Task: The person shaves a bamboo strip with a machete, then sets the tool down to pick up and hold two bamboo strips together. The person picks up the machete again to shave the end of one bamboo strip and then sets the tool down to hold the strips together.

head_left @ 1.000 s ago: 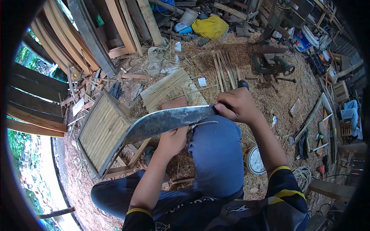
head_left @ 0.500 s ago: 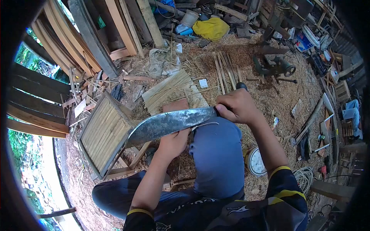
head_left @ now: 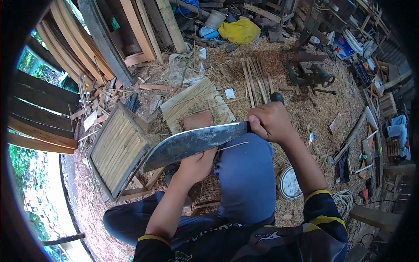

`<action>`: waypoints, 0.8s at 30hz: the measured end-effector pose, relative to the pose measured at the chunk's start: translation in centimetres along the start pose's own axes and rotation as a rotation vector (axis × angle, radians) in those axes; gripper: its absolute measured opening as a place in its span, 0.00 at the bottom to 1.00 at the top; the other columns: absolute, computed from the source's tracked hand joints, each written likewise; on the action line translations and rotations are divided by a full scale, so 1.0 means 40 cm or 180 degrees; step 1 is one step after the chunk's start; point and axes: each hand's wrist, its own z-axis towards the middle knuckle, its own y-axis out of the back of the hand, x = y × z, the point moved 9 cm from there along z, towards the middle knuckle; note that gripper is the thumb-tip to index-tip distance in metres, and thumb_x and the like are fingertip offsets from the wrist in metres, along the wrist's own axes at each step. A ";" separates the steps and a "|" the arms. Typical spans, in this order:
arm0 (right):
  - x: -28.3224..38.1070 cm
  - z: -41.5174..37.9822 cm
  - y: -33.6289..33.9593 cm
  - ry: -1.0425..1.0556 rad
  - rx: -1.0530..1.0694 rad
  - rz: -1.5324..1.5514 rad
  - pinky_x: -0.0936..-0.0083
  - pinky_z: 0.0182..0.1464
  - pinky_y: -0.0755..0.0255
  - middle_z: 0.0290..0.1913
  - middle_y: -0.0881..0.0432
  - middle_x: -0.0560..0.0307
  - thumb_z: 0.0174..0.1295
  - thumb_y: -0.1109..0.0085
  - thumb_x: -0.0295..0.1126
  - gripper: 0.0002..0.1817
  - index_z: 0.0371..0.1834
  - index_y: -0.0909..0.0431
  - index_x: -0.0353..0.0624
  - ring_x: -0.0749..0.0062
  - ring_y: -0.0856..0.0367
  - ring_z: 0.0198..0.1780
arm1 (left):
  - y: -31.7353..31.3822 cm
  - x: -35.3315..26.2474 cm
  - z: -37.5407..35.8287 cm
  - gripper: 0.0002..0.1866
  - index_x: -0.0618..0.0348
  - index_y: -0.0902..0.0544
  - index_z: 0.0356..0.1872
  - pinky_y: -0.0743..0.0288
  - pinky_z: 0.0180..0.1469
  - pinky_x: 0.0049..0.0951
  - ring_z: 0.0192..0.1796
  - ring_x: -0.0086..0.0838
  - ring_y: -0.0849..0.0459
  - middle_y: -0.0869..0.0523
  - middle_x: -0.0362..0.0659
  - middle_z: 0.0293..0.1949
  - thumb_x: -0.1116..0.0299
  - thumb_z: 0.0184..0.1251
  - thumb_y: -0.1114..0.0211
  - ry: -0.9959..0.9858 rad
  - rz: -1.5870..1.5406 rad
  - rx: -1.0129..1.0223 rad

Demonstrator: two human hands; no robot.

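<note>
My right hand (head_left: 270, 122) is closed around the dark handle of a machete (head_left: 196, 140), whose broad curved blade points left across my lap. Below the blade, my left hand (head_left: 196, 163) is closed, with its fingers partly hidden behind the metal. From it a thin pale strip (head_left: 235, 145), apparently bamboo, runs right over my raised knee (head_left: 244, 179). A reddish-brown block (head_left: 198, 121) lies just beyond the blade. Near the blade's tip stands a slatted bamboo stool or panel (head_left: 118, 153) in a wooden frame.
A bundle of thin strips (head_left: 187, 98) lies on the shavings-covered floor, with longer slats (head_left: 255, 81) farther right. A green metal vise (head_left: 310, 76) stands beyond. Beside my right knee is a round can (head_left: 289, 182); planks (head_left: 104, 39) lean at the left.
The machete and my right hand have shifted slightly right and the blade has turned to show more of its face. The strip's curled end now lies straighter.
</note>
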 end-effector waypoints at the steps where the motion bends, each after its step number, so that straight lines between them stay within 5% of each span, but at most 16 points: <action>1: 0.006 0.000 0.011 0.0034 -0.0080 -0.0033 0.54 0.29 0.31 0.19 0.26 0.49 0.67 0.50 0.40 0.16 0.25 0.25 0.43 0.48 0.22 0.23 | -0.005 0.012 -0.005 0.16 0.62 0.15 0.52 0.23 0.54 0.34 0.47 0.40 0.13 0.11 0.50 0.41 0.61 0.80 0.43 0.0143 -0.0085 0.0038; 4: 0.011 -0.006 0.042 0.0099 -0.0206 -0.0161 0.55 0.28 0.29 0.18 0.24 0.50 0.66 0.48 0.40 0.15 0.24 0.23 0.45 0.51 0.22 0.21 | -0.010 -0.001 -0.018 0.18 0.65 0.16 0.41 0.23 0.43 0.33 0.37 0.32 0.16 0.15 0.46 0.33 0.59 0.82 0.45 -0.0015 -0.0321 0.0076; 7: -0.111 -0.116 0.009 -0.0737 -0.0227 0.0320 0.57 0.28 0.31 0.19 0.26 0.47 0.67 0.48 0.40 0.18 0.22 0.26 0.41 0.52 0.23 0.21 | 0.029 -0.065 -0.087 0.18 0.57 0.26 0.30 0.37 0.28 0.23 0.27 0.17 0.32 0.28 0.33 0.28 0.62 0.86 0.50 -0.0818 -0.0087 0.0438; 12: -0.185 -0.234 -0.043 -0.1771 -0.0594 0.1249 0.59 0.28 0.32 0.18 0.29 0.42 0.69 0.51 0.41 0.21 0.23 0.29 0.35 0.47 0.24 0.21 | 0.034 0.066 -0.078 0.19 0.52 0.33 0.32 0.47 0.23 0.20 0.23 0.14 0.42 0.37 0.29 0.25 0.55 0.86 0.52 0.0297 -0.1428 -0.0122; 17: -0.118 -0.122 0.008 -0.0910 -0.0029 0.0927 0.56 0.29 0.32 0.19 0.27 0.44 0.68 0.49 0.41 0.19 0.22 0.27 0.39 0.45 0.24 0.22 | -0.022 0.010 -0.001 0.13 0.55 0.26 0.39 0.44 0.25 0.18 0.26 0.12 0.36 0.31 0.30 0.28 0.59 0.85 0.48 0.0339 -0.1873 0.0082; 20: -0.077 -0.068 0.026 -0.0446 0.0082 0.0620 0.54 0.29 0.31 0.20 0.25 0.46 0.66 0.48 0.41 0.18 0.22 0.26 0.42 0.45 0.23 0.23 | -0.043 -0.004 0.019 0.08 0.58 0.22 0.46 0.35 0.32 0.19 0.32 0.14 0.30 0.24 0.33 0.33 0.66 0.83 0.47 0.0122 -0.1920 -0.0517; 24: -0.036 -0.024 0.031 -0.0020 0.0202 0.0326 0.55 0.28 0.30 0.20 0.23 0.50 0.65 0.47 0.40 0.15 0.23 0.25 0.46 0.47 0.22 0.23 | -0.051 -0.040 0.027 0.08 0.61 0.20 0.49 0.29 0.44 0.25 0.40 0.19 0.26 0.20 0.34 0.41 0.70 0.82 0.46 -0.0082 -0.0947 -0.0381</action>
